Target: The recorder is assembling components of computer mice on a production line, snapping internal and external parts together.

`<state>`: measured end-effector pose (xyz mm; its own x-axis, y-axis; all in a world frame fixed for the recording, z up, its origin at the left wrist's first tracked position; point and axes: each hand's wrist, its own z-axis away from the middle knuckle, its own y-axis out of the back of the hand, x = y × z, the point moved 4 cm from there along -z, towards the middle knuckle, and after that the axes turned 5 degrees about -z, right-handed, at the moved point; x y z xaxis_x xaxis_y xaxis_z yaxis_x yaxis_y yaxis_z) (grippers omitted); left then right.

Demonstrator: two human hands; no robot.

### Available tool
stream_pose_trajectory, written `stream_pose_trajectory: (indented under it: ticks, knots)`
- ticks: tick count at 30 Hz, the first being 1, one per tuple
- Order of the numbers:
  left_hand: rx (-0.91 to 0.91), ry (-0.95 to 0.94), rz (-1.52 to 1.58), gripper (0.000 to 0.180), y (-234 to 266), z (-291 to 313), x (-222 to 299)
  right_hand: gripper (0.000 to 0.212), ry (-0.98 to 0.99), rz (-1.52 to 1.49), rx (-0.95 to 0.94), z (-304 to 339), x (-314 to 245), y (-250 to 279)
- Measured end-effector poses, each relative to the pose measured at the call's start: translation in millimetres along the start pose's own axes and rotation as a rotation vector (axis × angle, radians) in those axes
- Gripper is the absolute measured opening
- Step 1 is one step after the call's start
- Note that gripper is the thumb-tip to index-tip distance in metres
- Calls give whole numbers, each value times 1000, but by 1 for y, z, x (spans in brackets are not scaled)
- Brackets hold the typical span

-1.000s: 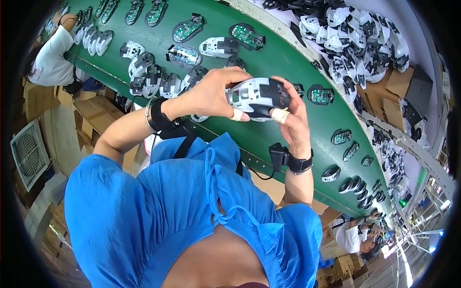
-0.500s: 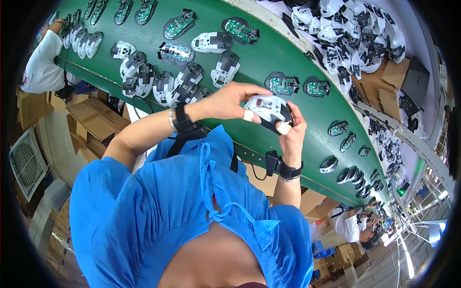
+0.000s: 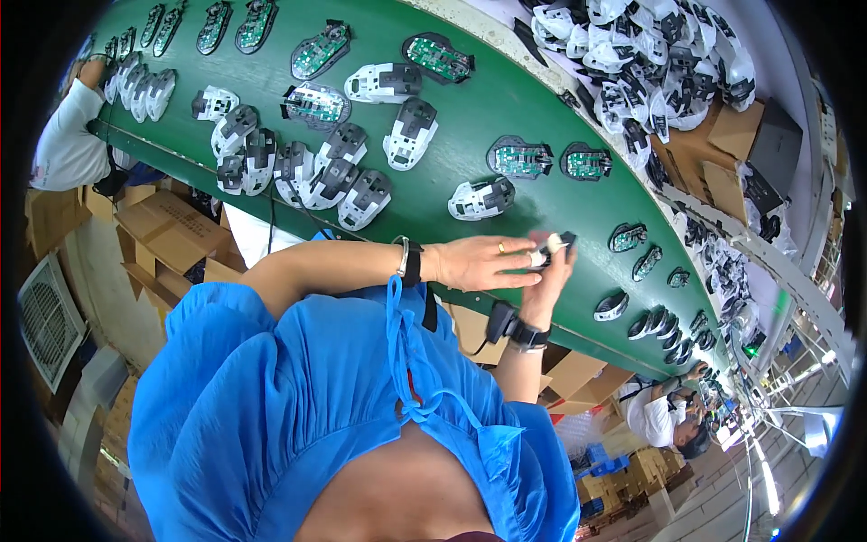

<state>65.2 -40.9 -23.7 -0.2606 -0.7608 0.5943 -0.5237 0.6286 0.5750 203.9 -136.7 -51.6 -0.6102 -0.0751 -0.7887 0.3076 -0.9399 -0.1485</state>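
Observation:
My left hand [image 3: 483, 262] reaches across to the right, its fingertips closed against a small dark piece [image 3: 569, 238] at my right hand. My right hand [image 3: 547, 282] grips that piece between thumb and fingers; motion blur hides its exact kind. Pale finger covers show on the fingertips of both hands. Just above my left hand, a white and dark-grey mouse shell [image 3: 481, 199] lies on the green table. Beyond it are two black mouse bases with green circuit boards, a left one [image 3: 520, 157] and a right one [image 3: 586, 162].
On the green table [image 3: 433, 212], several mouse shells [image 3: 334, 181] cluster left and more mouse bases [image 3: 321, 51] lie behind. Bagged shells [image 3: 650, 63] are heaped beyond the far edge by a cardboard box [image 3: 736, 131]. Co-workers sit at far left [image 3: 68, 140] and far right [image 3: 655, 415].
The mouse shell my hands held now lies on the table. Both hands have moved lower and come together around a small dark piece. The view has shifted slightly.

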Motion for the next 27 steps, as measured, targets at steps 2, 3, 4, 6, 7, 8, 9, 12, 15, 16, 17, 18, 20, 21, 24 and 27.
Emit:
stream_pose_trajectory:
  ticks: [2, 3, 4, 6, 7, 8, 9, 12, 15, 16, 17, 18, 20, 21, 24, 27]
  knots:
    - [27, 149, -18, 64, 10, -3, -13, 80, 191, 122, 153, -25, -14, 25]
    - [31, 351, 7, 66, 9, -2, -25, 82, 251, 250, 166, -36, -15, 37]
    - [41, 565, 29, 68, 8, 1, -35, 84, 306, 387, 169, -41, -23, 37]
    - [82, 812, 150, 70, 7, 10, -49, 87, 338, 456, 44, -42, -24, 32]
    - [-26, 954, 388, 77, 1, 18, -58, 84, 285, 281, -31, -28, -26, 5]
    - [-24, 963, 387, 77, 7, 15, -59, 82, 207, 127, -154, -6, -30, -26]
    - [-58, 939, 463, 82, 11, 7, -51, 80, 198, 64, -234, 8, -32, -45]
    - [-185, 935, 696, 97, 22, -16, -37, 74, 172, 5, -349, 32, -32, -74]
    - [-181, 981, 641, 96, 23, -8, -46, 66, 163, -69, -318, 35, -24, -82]
    - [-166, 1003, 662, 91, 22, -6, -44, 62, 150, -89, -282, 37, -24, -81]
    - [-151, 1025, 683, 86, 22, -3, -41, 54, 173, -82, -237, 42, -24, -84]
    - [-148, 1027, 678, 86, 22, -2, -41, 54, 172, -84, -243, 44, -21, -87]
    - [-208, 1055, 787, 76, 22, 1, -33, 49, 237, 13, -123, 49, -18, -85]
    - [-194, 1047, 715, 71, 25, 0, -29, 43, 260, -2, -123, 51, -18, -87]
    - [-275, 1088, 651, 69, 27, -5, -21, 41, 266, -54, -157, 50, -15, -74]
    - [-303, 1024, 555, 78, 6, 3, -27, 40, 319, 119, -121, 39, -14, -68]
